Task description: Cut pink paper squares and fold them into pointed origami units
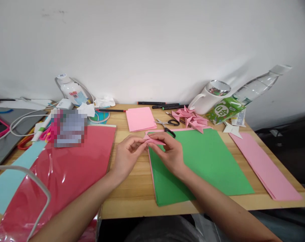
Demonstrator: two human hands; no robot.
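Between my two hands is a small piece of folded pink paper (155,141), with a point sticking out to the right. My left hand (128,151) pinches its left end, and the fingertips of my right hand (170,149) close on its right side. Both hands are just above the table, over the left edge of a stack of green paper (205,164). Behind them lie a stack of pink paper squares (140,119) and black-handled scissors (167,125). To the right of the scissors is a pile of folded pink paper pieces (190,117).
A white mug (205,97), a green packet (225,109) and a clear bottle (260,85) stand at the back right. Pink paper strips (265,164) lie on the right. Red paper in plastic (74,168), a white bottle (73,90) and a cable (39,181) are on the left.
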